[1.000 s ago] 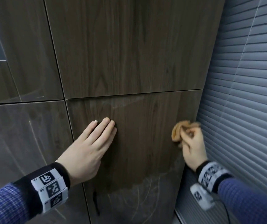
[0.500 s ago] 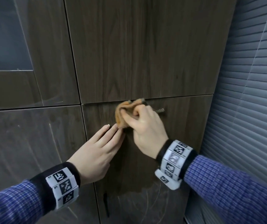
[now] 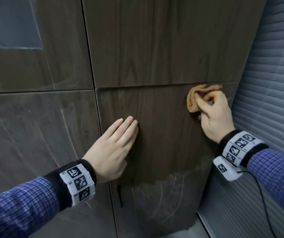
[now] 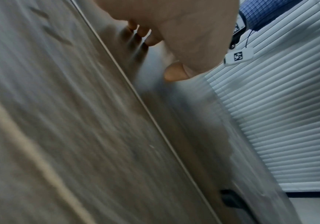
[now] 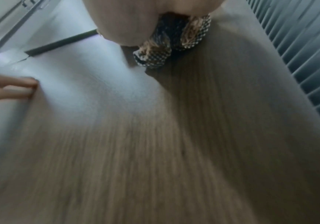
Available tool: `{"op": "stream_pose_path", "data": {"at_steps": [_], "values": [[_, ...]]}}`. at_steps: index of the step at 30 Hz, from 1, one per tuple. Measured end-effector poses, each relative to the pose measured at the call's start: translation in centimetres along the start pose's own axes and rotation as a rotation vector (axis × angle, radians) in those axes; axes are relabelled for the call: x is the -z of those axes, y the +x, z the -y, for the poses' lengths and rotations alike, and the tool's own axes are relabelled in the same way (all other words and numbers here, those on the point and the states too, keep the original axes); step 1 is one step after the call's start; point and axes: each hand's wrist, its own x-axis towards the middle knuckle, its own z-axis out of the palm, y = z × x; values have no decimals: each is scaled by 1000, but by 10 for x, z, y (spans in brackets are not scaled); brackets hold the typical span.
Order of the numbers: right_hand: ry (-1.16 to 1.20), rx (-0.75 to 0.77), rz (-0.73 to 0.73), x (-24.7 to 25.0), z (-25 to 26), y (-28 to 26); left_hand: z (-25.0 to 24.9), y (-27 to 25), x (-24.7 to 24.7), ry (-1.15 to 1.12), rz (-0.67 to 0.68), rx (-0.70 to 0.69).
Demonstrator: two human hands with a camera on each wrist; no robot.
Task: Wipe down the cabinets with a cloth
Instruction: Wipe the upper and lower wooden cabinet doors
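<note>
Left sleeve: a blue checked sleeve (image 3: 16,203) is entering from the lower left of the head view, ending in a black cuff with square-patterned markers.
Left hand: the left hand (image 3: 111,152) is lying flat in the centre of the frame, fingers straight and pressed together, resting against the lower cabinet door (image 3: 163,143).
Right hand: the right hand (image 3: 214,115) is curling round a bunched tan cloth (image 3: 193,98) at the middle right, pinching it between thumb and fingers.
Cloth: it is pressing on the lower cabinet door's upper right corner, just under the seam with the upper cabinet door (image 3: 163,40).
Lower door surface: pale streaks are showing toward the bottom of the frame.
Blinds: grey slatted blinds (image 3: 275,83) are filling the right edge, beside the cabinets.
</note>
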Motion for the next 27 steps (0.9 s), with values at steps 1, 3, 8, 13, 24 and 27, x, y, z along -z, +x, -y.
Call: {"op": "stream_pose_path", "data": {"at_steps": [1, 3, 8, 13, 24, 27], "values": [[13, -9, -13, -4, 1, -4, -9, -4, -6, -18, 13, 3], [47, 4, -19, -15, 4, -23, -25, -14, -23, -37, 51, -22], [92, 31, 216, -63, 1, -139, -42, -32, -63, -31, 102, -76], [6, 168, 650, -92, -16, -251, -39, -33, -71, -19, 69, -94], [73, -119, -6, -40, -43, -113, -38, -37, -80, 43, 24, -96], [73, -112, 81, -64, -38, -165, -45, -42, -87, 23, 29, -51]]}}
